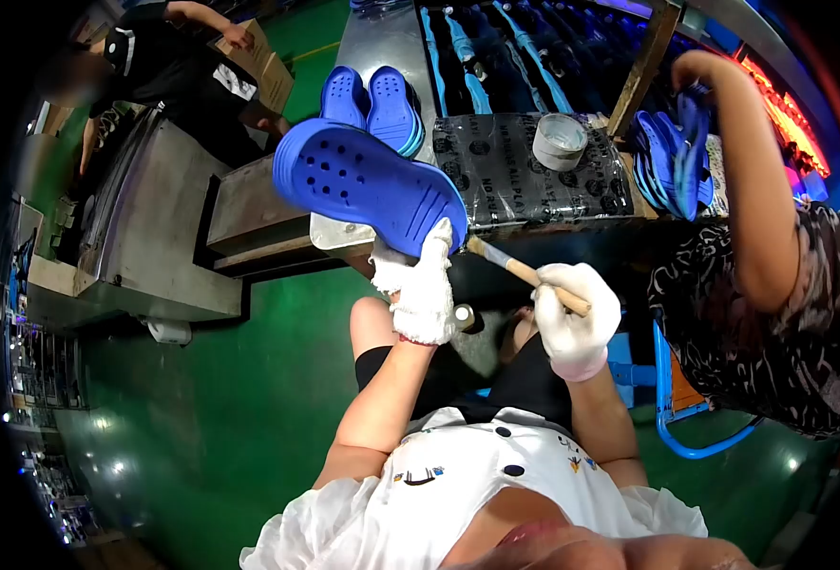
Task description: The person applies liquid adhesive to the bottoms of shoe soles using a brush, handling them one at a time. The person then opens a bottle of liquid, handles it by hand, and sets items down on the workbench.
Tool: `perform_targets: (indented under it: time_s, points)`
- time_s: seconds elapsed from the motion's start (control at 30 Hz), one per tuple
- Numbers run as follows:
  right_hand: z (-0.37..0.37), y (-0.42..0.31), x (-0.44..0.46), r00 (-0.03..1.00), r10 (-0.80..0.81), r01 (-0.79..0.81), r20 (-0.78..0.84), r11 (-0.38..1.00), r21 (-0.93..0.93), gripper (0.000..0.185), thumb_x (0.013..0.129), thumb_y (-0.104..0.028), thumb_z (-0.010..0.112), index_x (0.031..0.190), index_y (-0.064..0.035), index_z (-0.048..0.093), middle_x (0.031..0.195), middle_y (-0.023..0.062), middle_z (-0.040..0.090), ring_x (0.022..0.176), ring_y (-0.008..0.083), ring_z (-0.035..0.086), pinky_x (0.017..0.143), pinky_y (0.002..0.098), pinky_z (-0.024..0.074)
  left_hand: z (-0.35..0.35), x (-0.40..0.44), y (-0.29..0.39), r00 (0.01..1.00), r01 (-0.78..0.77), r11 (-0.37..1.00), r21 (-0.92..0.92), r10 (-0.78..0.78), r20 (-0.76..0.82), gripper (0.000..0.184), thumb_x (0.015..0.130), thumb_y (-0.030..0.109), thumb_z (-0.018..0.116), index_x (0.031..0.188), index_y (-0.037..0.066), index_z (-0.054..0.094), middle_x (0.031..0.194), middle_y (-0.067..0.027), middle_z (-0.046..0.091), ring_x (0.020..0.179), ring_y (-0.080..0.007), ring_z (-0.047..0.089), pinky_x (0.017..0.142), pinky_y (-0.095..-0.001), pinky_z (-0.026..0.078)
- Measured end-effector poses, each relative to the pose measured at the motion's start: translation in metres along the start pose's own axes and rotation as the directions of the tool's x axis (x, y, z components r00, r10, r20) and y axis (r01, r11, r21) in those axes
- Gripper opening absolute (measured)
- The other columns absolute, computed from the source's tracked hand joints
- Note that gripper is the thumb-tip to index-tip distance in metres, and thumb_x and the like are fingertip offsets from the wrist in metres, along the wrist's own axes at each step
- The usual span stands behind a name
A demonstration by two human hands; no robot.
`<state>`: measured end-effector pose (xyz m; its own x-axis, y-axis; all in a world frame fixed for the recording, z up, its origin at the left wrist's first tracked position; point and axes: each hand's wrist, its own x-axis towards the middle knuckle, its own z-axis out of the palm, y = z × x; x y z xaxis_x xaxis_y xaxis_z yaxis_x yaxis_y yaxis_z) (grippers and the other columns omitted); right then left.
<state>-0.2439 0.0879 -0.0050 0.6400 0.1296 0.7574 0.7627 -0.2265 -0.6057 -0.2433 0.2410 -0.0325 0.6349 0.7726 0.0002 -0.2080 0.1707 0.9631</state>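
A blue perforated shoe sole (368, 180) is gripped at its near end by my left hand (426, 285), which wears a white knit glove. My right hand (577, 313), in a smooth white glove, is closed around the wooden handle of a brush (525, 273). The bristles are close to the edge of the sole by my left thumb; whether they touch it I cannot tell. Behind the held sole, a stack of similar blue soles (393, 109) lies on the metal table. A round white tub (560, 142) stands on the black printed plastic sheet (496, 185).
A conveyor (496, 57) with light blue strips runs behind the work surface. At right, a person (753, 256) sits on a blue chair (672, 399) beside more blue soles (669, 157). Another person (187, 85) stands at far left near a metal bench (159, 209) and cardboard box (260, 71).
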Motion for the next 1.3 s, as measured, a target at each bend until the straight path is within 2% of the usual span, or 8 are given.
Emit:
perform_targets:
  time_s: [0.43, 0.8, 0.9, 0.97, 1.1, 1.17, 1.2, 1.3]
  points:
    - [0.0, -0.001, 0.001, 0.991, -0.079, 0.094, 0.11, 0.986, -0.138, 0.022, 0.064, 0.013, 0.058, 0.082, 0.0017, 0.063, 0.067, 0.011, 0.062, 0.05, 0.0182, 0.055, 0.046, 0.0259, 0.043, 0.003, -0.001, 0.001, 0.99, 0.015, 0.999, -0.029, -0.011, 0.14, 0.05, 0.078, 0.008, 0.073, 0.12, 0.0, 0.048, 0.103, -0.0054, 0.059, 0.084, -0.0107, 0.057, 0.071, -0.0244, 0.049]
    - [-0.013, 0.009, -0.008, 0.995, -0.102, 0.095, -0.009, 0.955, -0.281, 0.026, 0.061, 0.005, 0.071, 0.084, -0.0067, 0.063, 0.068, 0.0047, 0.063, 0.053, 0.019, 0.057, 0.048, 0.0276, 0.0451, 0.002, -0.005, 0.001, 0.986, 0.007, 0.999, 0.045, -0.014, 0.167, 0.053, 0.077, 0.007, 0.074, 0.122, 0.001, 0.047, 0.106, -0.0051, 0.059, 0.087, -0.0116, 0.056, 0.073, -0.0248, 0.048]
    - [-0.012, 0.002, -0.008, 1.0, 0.023, -0.023, -0.004, 1.0, -0.019, 0.016, 0.065, 0.008, 0.061, 0.079, 0.0007, 0.063, 0.064, 0.0096, 0.062, 0.051, 0.0199, 0.054, 0.048, 0.0272, 0.0431, 0.007, -0.011, 0.002, 0.99, 0.002, 1.0, 0.029, -0.006, 0.142, 0.051, 0.077, 0.006, 0.074, 0.121, 0.002, 0.048, 0.104, -0.0049, 0.059, 0.086, -0.0106, 0.056, 0.07, -0.0242, 0.047]
    - [-0.008, 0.005, -0.007, 0.995, -0.087, 0.093, 0.047, 0.986, -0.138, 0.027, 0.063, 0.005, 0.071, 0.087, -0.0051, 0.061, 0.066, 0.0065, 0.062, 0.052, 0.0199, 0.057, 0.047, 0.0286, 0.0447, 0.011, -0.011, -0.001, 0.984, -0.001, 1.0, 0.01, -0.001, 0.179, 0.048, 0.078, 0.006, 0.073, 0.12, 0.002, 0.05, 0.102, -0.0046, 0.06, 0.085, -0.0097, 0.056, 0.068, -0.0237, 0.047]
    - [-0.032, 0.03, -0.03, 0.989, -0.127, 0.115, -0.078, 0.983, -0.145, 0.019, 0.068, 0.008, 0.061, 0.084, -0.0025, 0.058, 0.068, 0.0076, 0.06, 0.05, 0.0206, 0.055, 0.046, 0.028, 0.0441, 0.009, -0.003, 0.003, 0.965, -0.082, 0.994, 0.066, 0.063, 0.255, 0.035, 0.084, 0.014, 0.069, 0.114, 0.002, 0.056, 0.103, -0.0047, 0.062, 0.085, -0.01, 0.057, 0.073, -0.0254, 0.047]
    - [-0.037, 0.038, -0.056, 0.909, 0.269, -0.248, -0.317, 0.963, 0.108, 0.01, 0.079, 0.006, 0.053, 0.086, 0.0009, 0.056, 0.077, 0.008, 0.061, 0.055, 0.0125, 0.056, 0.05, 0.0257, 0.047, 0.009, -0.002, 0.008, 0.93, -0.012, 0.997, 0.083, -0.02, 0.367, 0.031, 0.085, 0.018, 0.067, 0.11, 0.003, 0.058, 0.099, -0.0034, 0.063, 0.085, -0.0104, 0.058, 0.075, -0.0262, 0.049]
    - [-0.037, 0.049, -0.067, 0.839, 0.406, -0.369, -0.362, 0.914, 0.169, 0.009, 0.081, 0.005, 0.052, 0.088, 0.001, 0.057, 0.077, 0.0074, 0.061, 0.057, 0.0114, 0.057, 0.053, 0.0247, 0.0476, 0.011, -0.005, 0.019, 0.88, 0.089, 0.979, 0.184, -0.164, 0.446, 0.026, 0.085, 0.018, 0.067, 0.105, 0.004, 0.059, 0.091, -0.0025, 0.064, 0.073, -0.0084, 0.058, 0.058, -0.0224, 0.048]
    - [-0.03, 0.097, -0.128, 0.652, 0.697, -0.61, -0.298, 0.716, 0.34, 0.007, 0.089, -0.004, 0.054, 0.094, -0.001, 0.058, 0.078, 0.0059, 0.062, 0.062, 0.0104, 0.058, 0.061, 0.0235, 0.0485, 0.041, -0.016, 0.022, 0.722, 0.143, 0.93, 0.337, -0.331, 0.607, 0.024, 0.084, 0.018, 0.066, 0.104, 0.006, 0.061, 0.082, 0.0004, 0.063, 0.06, -0.0051, 0.056, 0.046, -0.0193, 0.043]
